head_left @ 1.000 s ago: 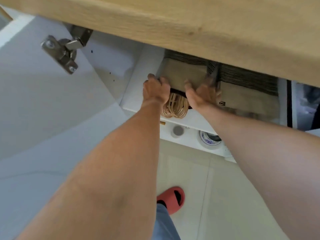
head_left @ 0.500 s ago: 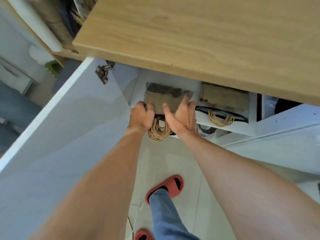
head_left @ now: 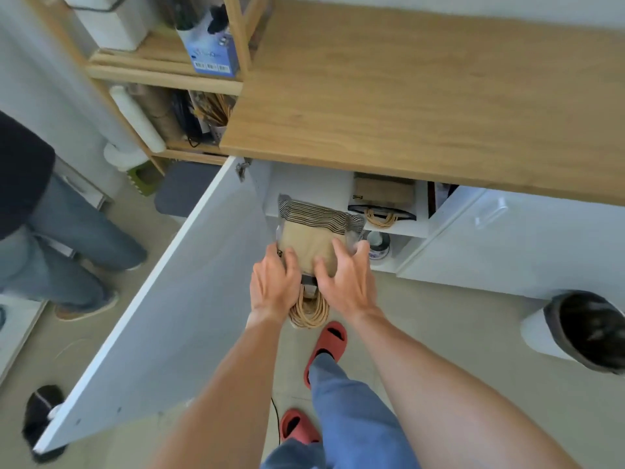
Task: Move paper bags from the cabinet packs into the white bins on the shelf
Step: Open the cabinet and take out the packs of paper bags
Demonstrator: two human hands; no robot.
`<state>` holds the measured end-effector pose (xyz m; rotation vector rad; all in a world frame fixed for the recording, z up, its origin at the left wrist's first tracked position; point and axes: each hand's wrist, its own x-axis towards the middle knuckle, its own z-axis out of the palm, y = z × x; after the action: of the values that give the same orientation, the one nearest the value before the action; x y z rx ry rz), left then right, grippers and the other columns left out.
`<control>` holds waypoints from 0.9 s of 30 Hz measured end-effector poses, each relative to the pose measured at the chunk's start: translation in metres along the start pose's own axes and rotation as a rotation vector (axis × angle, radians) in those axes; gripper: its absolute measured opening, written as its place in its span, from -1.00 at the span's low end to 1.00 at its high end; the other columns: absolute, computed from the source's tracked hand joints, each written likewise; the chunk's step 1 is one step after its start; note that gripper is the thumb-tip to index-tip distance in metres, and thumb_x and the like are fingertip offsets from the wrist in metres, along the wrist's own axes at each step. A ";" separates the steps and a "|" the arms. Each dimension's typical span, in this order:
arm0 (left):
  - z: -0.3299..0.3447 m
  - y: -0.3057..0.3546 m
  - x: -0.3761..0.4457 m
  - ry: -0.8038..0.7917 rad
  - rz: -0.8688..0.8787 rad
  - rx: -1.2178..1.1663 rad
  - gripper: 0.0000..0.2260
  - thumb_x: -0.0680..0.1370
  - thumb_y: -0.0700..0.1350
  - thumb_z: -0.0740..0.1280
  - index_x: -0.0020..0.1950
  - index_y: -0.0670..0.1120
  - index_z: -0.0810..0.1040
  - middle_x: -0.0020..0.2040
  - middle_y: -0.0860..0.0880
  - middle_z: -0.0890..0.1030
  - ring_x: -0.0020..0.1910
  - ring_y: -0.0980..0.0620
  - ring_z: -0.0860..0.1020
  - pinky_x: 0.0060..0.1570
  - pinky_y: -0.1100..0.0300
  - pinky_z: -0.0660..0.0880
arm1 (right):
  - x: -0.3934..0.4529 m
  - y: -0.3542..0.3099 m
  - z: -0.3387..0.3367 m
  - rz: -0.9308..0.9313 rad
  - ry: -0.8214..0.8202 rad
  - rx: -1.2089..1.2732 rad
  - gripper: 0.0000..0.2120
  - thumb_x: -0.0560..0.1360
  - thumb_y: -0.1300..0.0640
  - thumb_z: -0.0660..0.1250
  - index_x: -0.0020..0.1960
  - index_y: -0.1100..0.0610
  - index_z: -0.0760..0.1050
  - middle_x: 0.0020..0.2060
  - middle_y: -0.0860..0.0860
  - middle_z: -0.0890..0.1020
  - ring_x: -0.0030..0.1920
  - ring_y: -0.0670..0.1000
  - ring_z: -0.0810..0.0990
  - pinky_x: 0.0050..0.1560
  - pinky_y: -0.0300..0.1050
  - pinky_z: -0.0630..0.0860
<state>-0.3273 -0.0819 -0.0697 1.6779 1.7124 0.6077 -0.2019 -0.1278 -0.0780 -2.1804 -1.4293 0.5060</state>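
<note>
1. Head view, the change: half a second ago the pack (head_left: 316, 236) of paper bags sat inside the cabinet (head_left: 306, 184) on its shelf; now it is drawn forward, mostly clear of the shelf edge, with only its striped far end near the opening. The camera has also risen, so the worktop (head_left: 422, 96) and the wooden shelf unit (head_left: 162, 66) on the left are now in sight.

2. Head view, the grip: the left hand (head_left: 274, 282) holds the pack's near left corner, fingers curled over its top. The right hand (head_left: 345, 275) lies spread on the near right side, fingers wide over the wrapping. Both are closed on the pack. The bundled handles (head_left: 309, 309) hang from the near end, between the wrists.

3. Head view, the rest: a second pack (head_left: 384, 198) lies on the same shelf to the right, untouched. The door (head_left: 162, 299) stands wide open on the left. A white bin (head_left: 108, 22) shows at the top of the shelf unit, well apart from the hands.

4. Meaning for the task: my judgement is that the fetch is nearly done and the carry comes next. The bags must leave the wrapping before any reach the bin, and the loose handles could snag on the shelf edge.
</note>
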 end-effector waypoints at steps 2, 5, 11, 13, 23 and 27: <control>-0.013 0.009 -0.011 0.047 0.017 -0.012 -0.67 0.64 0.06 0.08 0.14 -0.15 0.48 -0.12 -0.12 0.64 -0.10 -0.19 0.58 -0.15 0.03 0.43 | -0.009 -0.006 -0.020 -0.058 0.047 0.006 -0.52 0.53 -0.18 0.27 0.32 0.09 0.48 0.02 0.05 0.31 -0.09 0.14 0.51 -0.19 -0.04 0.54; -0.029 0.029 -0.015 0.159 0.085 -0.025 -0.63 0.62 0.08 0.09 0.15 -0.17 0.50 -0.17 -0.10 0.64 -0.16 -0.15 0.58 -0.21 0.05 0.39 | -0.005 -0.016 -0.050 -0.150 0.110 0.026 -0.51 0.50 -0.21 0.26 0.28 0.08 0.52 0.01 0.02 0.34 -0.16 0.10 0.51 -0.23 -0.01 0.57; -0.040 0.089 0.019 0.305 0.184 -0.176 -0.67 0.62 0.09 0.09 0.13 -0.10 0.49 -0.15 -0.02 0.66 -0.21 -0.10 0.59 -0.18 0.00 0.49 | 0.051 -0.038 -0.101 -0.274 0.260 0.079 -0.56 0.47 -0.16 0.33 0.22 0.09 0.55 -0.03 -0.03 0.30 -0.25 0.04 0.47 -0.33 -0.13 0.50; -0.034 0.109 0.046 0.302 0.191 -0.189 -0.68 0.63 0.06 0.10 0.14 -0.12 0.49 -0.14 -0.02 0.65 -0.19 -0.09 0.57 -0.18 0.02 0.45 | 0.082 -0.039 -0.113 -0.272 0.276 0.064 -0.56 0.48 -0.15 0.34 0.23 0.11 0.53 -0.02 -0.01 0.30 -0.23 0.05 0.48 -0.31 -0.13 0.49; 0.022 0.191 0.217 0.203 0.217 -0.045 -0.70 0.66 0.05 0.06 0.05 -0.11 0.48 -0.15 -0.13 0.65 -0.13 -0.23 0.60 -0.20 0.03 0.37 | 0.264 -0.015 -0.133 -0.139 0.251 -0.039 -0.61 0.56 -0.13 0.27 0.17 0.17 0.39 -0.02 0.03 0.27 -0.30 0.08 0.42 -0.37 -0.15 0.33; 0.051 0.209 0.265 0.152 0.167 0.046 -0.62 0.68 0.05 0.04 0.38 -0.13 0.37 0.02 -0.24 0.66 0.04 -0.32 0.59 -0.08 -0.06 0.43 | 0.320 0.001 -0.132 -0.113 0.181 -0.112 -0.48 0.56 -0.16 0.23 0.33 0.21 0.35 0.04 0.07 0.31 -0.23 0.12 0.48 -0.33 -0.02 0.49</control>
<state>-0.1370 0.1898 0.0128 1.8619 1.7125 0.7977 -0.0057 0.1419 0.0155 -2.1540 -1.5022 0.1875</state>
